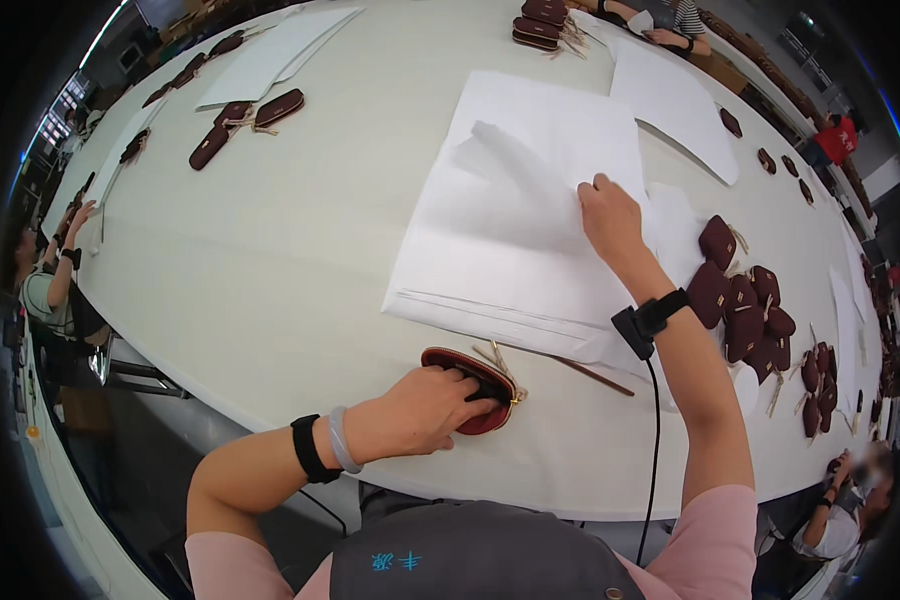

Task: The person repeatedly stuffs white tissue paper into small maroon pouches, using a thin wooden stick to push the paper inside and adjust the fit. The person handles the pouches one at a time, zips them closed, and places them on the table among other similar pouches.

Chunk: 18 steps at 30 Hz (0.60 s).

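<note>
My left hand [417, 412] has its fingers inside the mouth of an unzipped dark maroon pouch [440, 357], which lies on the table near its front edge. The pouch shows a red lining, a gold zip pull and a pale cord. Farther right, my right hand [611, 215] is closed at the edge of a thin white paper sheet [515, 165]. This sheet is lifted and creased over a stack of white paper [450, 270]. What lies between the right fingertips is mostly hidden.
Several closed maroon pouches [745, 330] are heaped to the right of the paper. A thin brown stick [595, 376] lies by the stack's near edge. More pouches [278, 107] and sheets [280, 60] are at the far left. Co-workers [685, 25] sit around the white table [270, 260].
</note>
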Tool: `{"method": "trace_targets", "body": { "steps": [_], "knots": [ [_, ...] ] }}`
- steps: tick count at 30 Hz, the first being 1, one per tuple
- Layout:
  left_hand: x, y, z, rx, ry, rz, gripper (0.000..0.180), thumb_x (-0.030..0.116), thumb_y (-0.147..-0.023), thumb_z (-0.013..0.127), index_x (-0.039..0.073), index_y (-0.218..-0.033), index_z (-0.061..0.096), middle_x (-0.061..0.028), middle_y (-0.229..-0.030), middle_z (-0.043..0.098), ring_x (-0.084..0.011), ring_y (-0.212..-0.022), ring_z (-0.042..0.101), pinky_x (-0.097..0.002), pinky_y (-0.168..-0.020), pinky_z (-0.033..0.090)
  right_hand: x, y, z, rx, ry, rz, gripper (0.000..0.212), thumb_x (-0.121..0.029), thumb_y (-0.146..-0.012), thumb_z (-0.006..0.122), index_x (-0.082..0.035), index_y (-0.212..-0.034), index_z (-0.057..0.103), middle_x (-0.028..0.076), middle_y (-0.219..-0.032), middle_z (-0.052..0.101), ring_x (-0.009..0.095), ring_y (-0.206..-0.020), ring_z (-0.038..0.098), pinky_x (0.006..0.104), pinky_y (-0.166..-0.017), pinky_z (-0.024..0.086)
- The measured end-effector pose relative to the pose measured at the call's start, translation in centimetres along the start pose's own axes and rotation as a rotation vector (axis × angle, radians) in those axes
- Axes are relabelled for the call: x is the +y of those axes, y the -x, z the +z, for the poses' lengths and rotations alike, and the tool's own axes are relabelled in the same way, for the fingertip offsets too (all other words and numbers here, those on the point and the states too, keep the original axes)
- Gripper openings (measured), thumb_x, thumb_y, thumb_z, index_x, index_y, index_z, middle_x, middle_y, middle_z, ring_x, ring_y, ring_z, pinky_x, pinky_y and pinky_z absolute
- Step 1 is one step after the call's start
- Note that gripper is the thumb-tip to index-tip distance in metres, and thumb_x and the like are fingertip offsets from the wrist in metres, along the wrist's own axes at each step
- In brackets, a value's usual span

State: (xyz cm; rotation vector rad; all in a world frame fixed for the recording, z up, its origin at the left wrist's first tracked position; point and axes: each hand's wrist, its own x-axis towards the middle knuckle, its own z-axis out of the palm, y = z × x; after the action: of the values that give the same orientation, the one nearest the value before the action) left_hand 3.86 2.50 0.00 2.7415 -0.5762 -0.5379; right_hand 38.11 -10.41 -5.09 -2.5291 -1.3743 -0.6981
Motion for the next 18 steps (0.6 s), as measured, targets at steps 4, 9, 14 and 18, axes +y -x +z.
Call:
{"method": "trace_targets", "body": {
  "steps": [4,9,14,18],
  "knots": [
    [-0.3,0.2,0.3,0.018,0.028,-0.007,0.072,0.026,-0.071,0.087,0.015,-0.136,0.060,-0.0073,-0.122,0.065,-0.0280,-0.113,0.062,-0.0392,-0.094,0.053,-1.4,-1.2,-0.6,-0.406,-0.406,0.370,0.038,-0.022,-0.096,0.060,-0.003,-0.129,0.056,0.021,-0.113,0.066,0.040,-0.101,0.065,0.0475,-0.084,0.054],
    [-0.3,0.3,0.4,0.001,0.042,-0.009,0.069,0.026,-0.072,0.086,0.015,-0.135,0.061,-0.0072,-0.121,0.065,-0.0276,-0.114,0.062,-0.0392,-0.094,0.053,-2.6,-0.2,-4.2,-0.724,-0.797,0.024,0.111,-0.066,-0.085,0.069,-0.009,-0.162,0.013,0.028,-0.164,0.018,0.046,-0.153,0.013,0.0521,-0.124,0.017],
    [0.1,0.1,0.1,0.006,0.031,-0.027,0.068,0.026,-0.072,0.086,0.015,-0.135,0.061,-0.0073,-0.120,0.065,-0.0274,-0.115,0.062,-0.0399,-0.093,0.053,-0.9,1.1,-0.5,-0.542,-0.281,-0.151,0.075,-0.037,-0.095,0.068,-0.014,-0.157,0.032,0.020,-0.163,0.028,0.035,-0.153,0.021,0.0600,-0.123,0.015],
    [0.2,0.3,0.5,0.029,0.023,-0.034,0.067,0.026,-0.073,0.085,0.016,-0.135,0.062,-0.0073,-0.119,0.065,-0.0273,-0.113,0.063,-0.0398,-0.093,0.053,-0.5,-3.3,-2.1,-0.535,-0.184,0.222,0.029,-0.019,-0.100,0.059,-0.002,-0.123,0.051,0.022,-0.118,0.066,0.037,-0.115,0.063,0.0504,-0.097,0.049]
  ]
}}
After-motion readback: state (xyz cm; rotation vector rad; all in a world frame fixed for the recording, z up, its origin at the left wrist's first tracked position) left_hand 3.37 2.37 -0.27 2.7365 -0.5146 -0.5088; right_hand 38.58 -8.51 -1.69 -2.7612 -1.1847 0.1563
